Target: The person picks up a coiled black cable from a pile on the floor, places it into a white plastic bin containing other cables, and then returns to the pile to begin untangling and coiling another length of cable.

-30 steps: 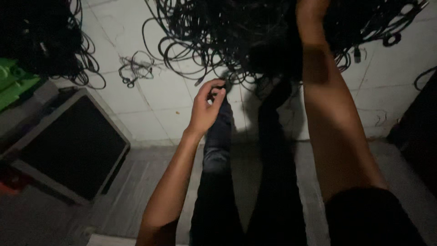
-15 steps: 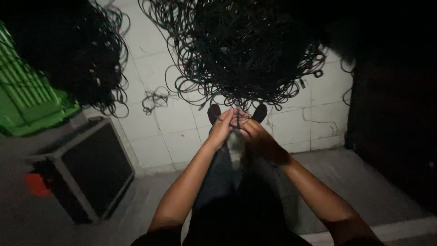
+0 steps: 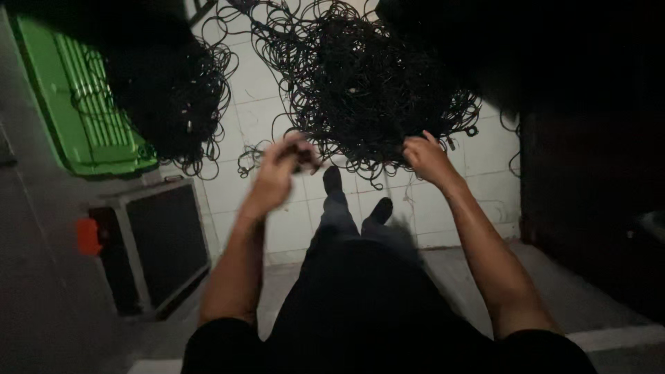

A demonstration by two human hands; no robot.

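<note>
Black cable tangle (image 3: pixel 360 90) just beyond right hand (image 3: pixel 426 158), left hand (image 3: pixel 277 173) apart

The tangle of cables (image 3: pixel 360 90) looks like thin black rubbery or plastic cord with a dull sheen, and the second heap (image 3: pixel 170 104) beside it looks the same. The floor tiles (image 3: pixel 263 118) are white, smooth and faintly glossy, with darker grout lines. The green crate (image 3: pixel 83 104) is ribbed moulded plastic, slightly shiny. The dark box (image 3: pixel 163 239) has a matt black panel in a paler frame that may be metal. The trousers (image 3: pixel 360 291) are matt dark cloth.
</note>
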